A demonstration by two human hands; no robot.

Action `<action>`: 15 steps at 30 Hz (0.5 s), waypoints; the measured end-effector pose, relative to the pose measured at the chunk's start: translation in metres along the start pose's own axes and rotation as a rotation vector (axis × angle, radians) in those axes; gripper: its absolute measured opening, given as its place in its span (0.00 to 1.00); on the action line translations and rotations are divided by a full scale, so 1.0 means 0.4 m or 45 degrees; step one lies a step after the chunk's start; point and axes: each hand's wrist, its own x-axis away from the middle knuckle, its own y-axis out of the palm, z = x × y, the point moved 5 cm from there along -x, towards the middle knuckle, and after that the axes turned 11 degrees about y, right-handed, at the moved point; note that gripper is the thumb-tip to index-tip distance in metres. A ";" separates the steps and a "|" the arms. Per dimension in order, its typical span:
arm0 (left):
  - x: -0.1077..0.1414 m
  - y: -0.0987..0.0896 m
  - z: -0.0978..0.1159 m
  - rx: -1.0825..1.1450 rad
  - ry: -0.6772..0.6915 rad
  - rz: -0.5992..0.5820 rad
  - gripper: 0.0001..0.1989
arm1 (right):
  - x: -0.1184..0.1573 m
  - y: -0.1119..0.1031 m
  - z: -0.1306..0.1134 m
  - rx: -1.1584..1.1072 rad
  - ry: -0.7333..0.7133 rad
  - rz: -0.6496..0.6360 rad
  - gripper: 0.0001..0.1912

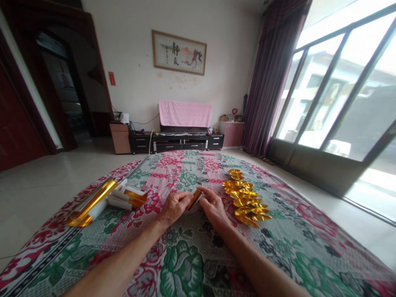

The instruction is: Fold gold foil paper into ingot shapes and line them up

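Note:
A small folded piece of gold paper [194,199] is held between my two hands above the middle of the cloth. My left hand [175,207] pinches its left end between thumb and fingers. On the other side, my right hand [214,206] grips the right end, its fingers curled over the top edge. Several folded gold paper pieces [246,198] lie in a row to the right of my right hand. Rolled sheets of gold and white paper [95,203] rest on the cloth to the left of my left hand.
The round table bears a patterned red, green and grey cloth [182,268]. Beyond it stands a low black cabinet [176,145] with a pink cloth [185,113] above it. A purple curtain [269,78] and large windows are at the right, a dark doorway at the left.

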 end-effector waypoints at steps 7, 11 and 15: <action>-0.001 0.003 0.016 -0.143 0.064 -0.066 0.18 | 0.004 0.000 -0.010 0.116 0.006 -0.033 0.20; 0.000 0.005 0.015 -0.144 0.062 -0.090 0.17 | 0.016 -0.002 -0.029 0.187 -0.045 -0.024 0.18; -0.001 0.004 0.007 -0.129 0.058 -0.099 0.16 | 0.017 0.001 -0.026 0.150 -0.040 -0.036 0.16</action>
